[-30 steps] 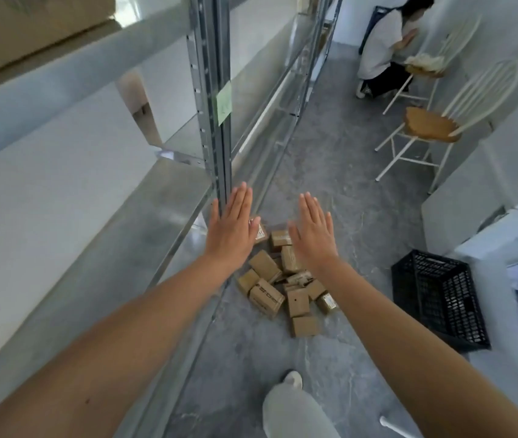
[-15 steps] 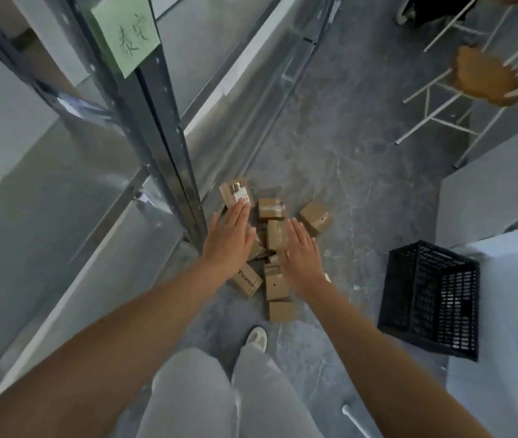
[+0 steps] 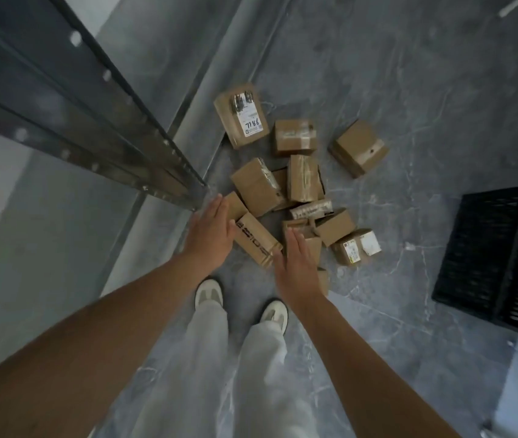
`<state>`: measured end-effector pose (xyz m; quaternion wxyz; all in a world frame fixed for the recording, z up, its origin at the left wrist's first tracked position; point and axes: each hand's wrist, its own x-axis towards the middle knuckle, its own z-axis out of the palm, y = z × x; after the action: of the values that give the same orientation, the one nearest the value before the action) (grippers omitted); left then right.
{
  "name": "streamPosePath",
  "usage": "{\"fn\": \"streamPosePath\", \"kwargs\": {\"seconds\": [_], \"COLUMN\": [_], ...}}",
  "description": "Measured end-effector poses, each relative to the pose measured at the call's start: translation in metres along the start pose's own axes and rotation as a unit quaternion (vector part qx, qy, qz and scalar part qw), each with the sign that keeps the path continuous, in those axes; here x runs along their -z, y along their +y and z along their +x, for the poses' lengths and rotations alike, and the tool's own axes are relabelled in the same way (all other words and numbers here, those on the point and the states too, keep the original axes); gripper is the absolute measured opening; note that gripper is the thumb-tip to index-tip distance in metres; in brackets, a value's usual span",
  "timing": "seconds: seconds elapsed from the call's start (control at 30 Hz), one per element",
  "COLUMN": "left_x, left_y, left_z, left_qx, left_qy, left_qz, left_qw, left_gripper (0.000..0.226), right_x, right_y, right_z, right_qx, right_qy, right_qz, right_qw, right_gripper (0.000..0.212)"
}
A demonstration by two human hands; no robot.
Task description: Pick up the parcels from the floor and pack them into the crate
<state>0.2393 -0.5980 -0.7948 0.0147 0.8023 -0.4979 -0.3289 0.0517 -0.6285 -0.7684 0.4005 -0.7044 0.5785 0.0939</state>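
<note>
— Parcels heaped on the floor, crate off to our right?
— Yes; we have bent lower, left hand and right hand flanking one box, fingers straight, holding nothing yet.

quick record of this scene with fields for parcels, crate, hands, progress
parcels: brown cardboard boxes heaped on the grey floor by the metal shelf post
crate: black, slatted, on the floor right of the parcels; no parcel seen inside
left hand: open, fingers straight, beside the long printed parcel
right hand: open, fingers straight, over the nearest parcels
progress: nothing picked up yet
</note>
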Motion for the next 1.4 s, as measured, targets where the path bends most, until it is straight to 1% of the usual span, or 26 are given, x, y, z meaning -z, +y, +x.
{"fn": "streamPosePath", "kwargs": {"seconds": [0.07, 0.17, 0.23, 0.27, 0.33, 0.47, 0.57, 0.63, 0.7, 0.87, 1.0, 1.13, 1.27, 1.4], "left_x": [-0.034, -0.076, -0.101, -0.114, -0.137, -0.18, -0.196, -0.191, -0.178, -0.109, -0.025, 0.058, 0.12, 0.148], "left_y": [-0.012, -0.025, -0.032, -0.034, -0.036, -0.041, -0.044, -0.042, -0.039, -0.017, 0.018, 0.042, 0.073, 0.104], "left_z": [0.029, 0.072, 0.098, 0.109, 0.125, 0.132, 0.124, 0.116, 0.106, 0.077, 0.058, 0.028, -0.034, -0.097], "left_qx": [0.002, 0.018, 0.045, 0.066, 0.107, 0.165, 0.19, 0.221, 0.241, 0.224, 0.209, 0.171, 0.132, 0.11], "left_qy": [-0.007, -0.029, -0.047, -0.056, -0.07, -0.091, -0.071, -0.056, -0.046, -0.001, 0.058, 0.085, 0.127, 0.199], "left_qz": [0.003, -0.015, -0.038, -0.069, -0.137, -0.228, -0.276, -0.317, -0.347, -0.384, -0.402, -0.442, -0.451, -0.459], "left_qw": [1.0, 0.999, 0.997, 0.994, 0.982, 0.955, 0.94, 0.92, 0.905, 0.896, 0.89, 0.876, 0.873, 0.859], "left_gripper": [0.055, 0.053, 0.05, 0.048, 0.045, 0.047, 0.049, 0.046, 0.043, 0.045, 0.054, 0.047, 0.044, 0.049], "right_x": [-0.03, -0.074, -0.103, -0.117, -0.145, -0.181, -0.188, -0.183, -0.169, -0.109, -0.04, 0.037, 0.099, 0.15], "right_y": [0.026, 0.064, 0.083, 0.092, 0.106, 0.114, 0.107, 0.103, 0.096, 0.047, -0.009, -0.056, -0.085, -0.103], "right_z": [0.034, 0.078, 0.1, 0.109, 0.123, 0.142, 0.148, 0.146, 0.14, 0.124, 0.109, 0.075, 0.028, -0.03], "right_qx": [-0.027, -0.089, -0.137, -0.159, -0.19, -0.262, -0.315, -0.328, -0.316, -0.273, -0.227, -0.175, -0.096, -0.014], "right_qy": [-0.002, -0.006, -0.017, -0.024, -0.029, -0.006, -0.006, -0.011, -0.019, -0.019, 0.026, 0.056, 0.072, 0.107], "right_qz": [0.024, 0.076, 0.12, 0.137, 0.159, 0.214, 0.281, 0.31, 0.305, 0.28, 0.299, 0.322, 0.345, 0.351], "right_qw": [0.999, 0.993, 0.983, 0.977, 0.968, 0.941, 0.907, 0.893, 0.898, 0.92, 0.927, 0.929, 0.931, 0.93], "right_gripper": [0.058, 0.056, 0.055, 0.054, 0.05, 0.043, 0.047, 0.047, 0.045, 0.051, 0.051, 0.051, 0.051, 0.054]}}
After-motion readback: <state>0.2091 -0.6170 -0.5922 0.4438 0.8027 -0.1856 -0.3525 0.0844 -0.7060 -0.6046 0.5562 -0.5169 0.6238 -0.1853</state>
